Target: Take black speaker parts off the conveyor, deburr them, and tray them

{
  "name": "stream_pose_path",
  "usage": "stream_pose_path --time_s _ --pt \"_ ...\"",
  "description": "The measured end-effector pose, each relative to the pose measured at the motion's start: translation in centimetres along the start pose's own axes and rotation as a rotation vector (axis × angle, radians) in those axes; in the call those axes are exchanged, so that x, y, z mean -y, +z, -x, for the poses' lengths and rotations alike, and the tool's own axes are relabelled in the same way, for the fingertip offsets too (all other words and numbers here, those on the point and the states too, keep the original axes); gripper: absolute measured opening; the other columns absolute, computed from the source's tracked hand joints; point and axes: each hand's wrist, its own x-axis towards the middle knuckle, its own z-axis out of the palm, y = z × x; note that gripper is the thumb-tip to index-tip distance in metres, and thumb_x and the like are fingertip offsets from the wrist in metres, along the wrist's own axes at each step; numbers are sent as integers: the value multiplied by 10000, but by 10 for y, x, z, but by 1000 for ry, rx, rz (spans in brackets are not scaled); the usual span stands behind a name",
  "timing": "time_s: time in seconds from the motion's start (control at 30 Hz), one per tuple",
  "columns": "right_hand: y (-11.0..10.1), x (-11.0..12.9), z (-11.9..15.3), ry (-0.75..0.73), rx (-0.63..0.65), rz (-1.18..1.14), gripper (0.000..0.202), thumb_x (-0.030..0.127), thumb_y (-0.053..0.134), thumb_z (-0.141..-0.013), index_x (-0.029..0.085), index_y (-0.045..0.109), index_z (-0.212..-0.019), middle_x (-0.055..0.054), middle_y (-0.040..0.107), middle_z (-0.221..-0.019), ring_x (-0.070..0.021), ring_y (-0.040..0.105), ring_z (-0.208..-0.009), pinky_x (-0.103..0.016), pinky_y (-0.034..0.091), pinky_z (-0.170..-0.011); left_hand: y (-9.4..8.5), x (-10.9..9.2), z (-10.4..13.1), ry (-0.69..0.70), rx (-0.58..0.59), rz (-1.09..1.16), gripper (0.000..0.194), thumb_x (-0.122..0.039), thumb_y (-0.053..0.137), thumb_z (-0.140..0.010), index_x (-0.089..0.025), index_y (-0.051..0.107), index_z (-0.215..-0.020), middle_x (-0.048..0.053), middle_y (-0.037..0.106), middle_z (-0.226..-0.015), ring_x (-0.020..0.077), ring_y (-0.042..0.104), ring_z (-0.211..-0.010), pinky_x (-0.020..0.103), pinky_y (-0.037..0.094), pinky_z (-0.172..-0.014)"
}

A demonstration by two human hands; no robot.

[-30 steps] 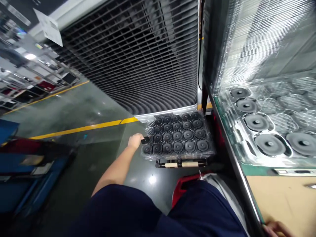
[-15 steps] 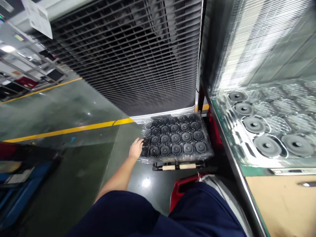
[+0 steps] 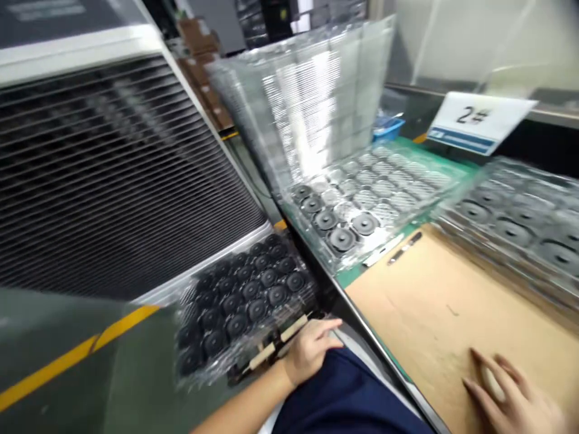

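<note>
My left hand [image 3: 312, 349] is over my dark blue lap, beside the trolley's pale handle. Its fingers stretch to the right with a gap between them, and no object shows in them. At the lower right, my right hand [image 3: 515, 389] hovers over or touches the tan board [image 3: 407, 313]; I cannot tell which. Its fingers are spread and blurred. Round black parts with raised centres [image 3: 251, 290] fill much of a clear plastic tray [image 3: 289, 310] low on the left. A second clear tray [image 3: 407, 196] on the bench carries several similar grey-black discs [image 3: 341, 239] along its near left side.
A large slatted panel [image 3: 113, 181] stands on the left. The bench's metal edge [image 3: 362, 328] runs between the low tray and the board. A dark pen-like tool [image 3: 404, 248], a "2#" sign [image 3: 479, 120] and another tray of discs [image 3: 515, 217] are on the right.
The view has swung right towards the bench. My left hand has moved from the low tray's left edge to my lap. My right hand has come into view over the board.
</note>
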Motion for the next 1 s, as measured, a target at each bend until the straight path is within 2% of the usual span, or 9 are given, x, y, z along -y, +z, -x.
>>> stream_pose_path --time_s 0.13,0.27,0.4,0.5,0.57,0.67,0.8,0.9,1.0 --pt "-7 14 0 48 -36 -87 378 465 413 -872 228 607 -1095 -87 627 -1065 -280 590 -948 -472 469 -805 35 -33 -78 323 109 149 330 -47 388 -864 -207 665 -942 84 620 -1188 129 614 -958 264 513 -787" --pt "-27 18 -3 231 -95 -112 398 374 444 -864 167 547 -1188 -121 612 -1100 -283 545 -1027 -484 425 -892 63 -53 -152 576 290 226 273 -124 484 -849 -257 637 -1032 44 585 -1260 131 610 -983 263 507 -824" --pt "-44 8 3 380 -101 -62 395 275 472 -845 159 540 -1216 -121 608 -1125 -270 538 -1040 -466 435 -904 103 -71 -203 551 356 164 313 -92 437 -851 -209 609 -1085 110 559 -1276 218 539 -1147 385 491 -917" --pt "-71 7 8 392 -64 -43 409 246 557 -796 238 563 -1205 -65 612 -1150 -240 536 -1076 -413 442 -928 134 -80 -212 483 319 98 286 -96 433 -849 -163 614 -1060 178 582 -1214 320 530 -1153 532 482 -891" --pt "-107 11 10 372 3 -51 424 259 576 -805 289 548 -1227 -32 593 -1196 -212 520 -1117 -376 427 -963 149 -79 -210 486 303 80 337 -85 435 -836 -180 594 -1117 174 573 -1238 356 512 -1173 596 447 -902" --pt "-184 24 14 366 157 -79 367 284 503 -882 288 532 -1247 -34 602 -1165 -188 531 -1090 -345 436 -944 164 -65 -208 548 301 -3 380 -111 427 -837 -246 568 -1163 101 570 -1276 313 519 -1183 555 443 -933" --pt "-291 28 12 213 170 160 310 267 460 -913 315 581 -1195 -5 632 -1095 -162 550 -1033 -308 436 -886 175 -50 -211 576 274 -7 335 -183 428 -862 -278 564 -1153 68 573 -1279 285 523 -1185 533 444 -929" --pt "-350 -3 1 219 27 477 315 282 406 -927 245 646 -1128 -38 649 -1054 -172 561 -995 -339 407 -861 177 -48 -211 575 257 6 337 -194 422 -863 -294 551 -1158 54 575 -1277 276 528 -1180 527 433 -933" --pt "-397 -65 -13 573 19 704 445 439 436 -869 167 634 -1161 -62 601 -1167 -175 515 -1074 -337 360 -883 178 -50 -210 558 252 15 342 -200 418 -858 -301 546 -1159 45 572 -1281 275 528 -1179 521 422 -937"
